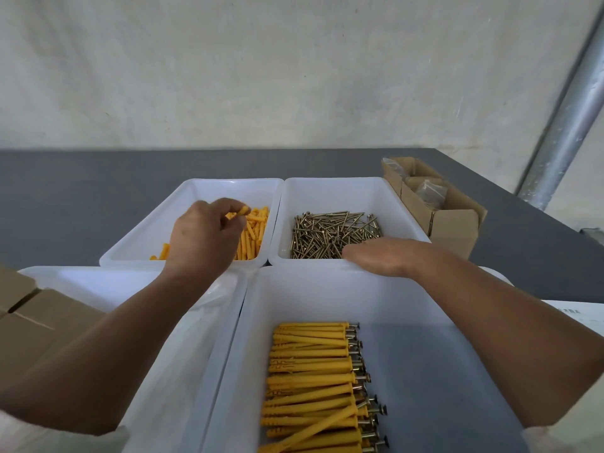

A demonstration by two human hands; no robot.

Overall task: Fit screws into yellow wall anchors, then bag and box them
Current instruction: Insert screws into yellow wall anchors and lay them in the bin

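Left hand point(202, 238), yellow anchor point(243, 210) in pinch

No text is legible; print on the white sheet point(580, 317) is too blurred.

Everything is lit brightly and evenly by soft light. Only faint shadows are seen inside the white tubs point(343, 194). The screws point(333, 235) are shown sharply. Near the edge, the pole point(568, 125) is bent by the wide lens.

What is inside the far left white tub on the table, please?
Loose yellow anchors lie in the tub; the left hand pinches one anchor. That hand hides part of the pile.
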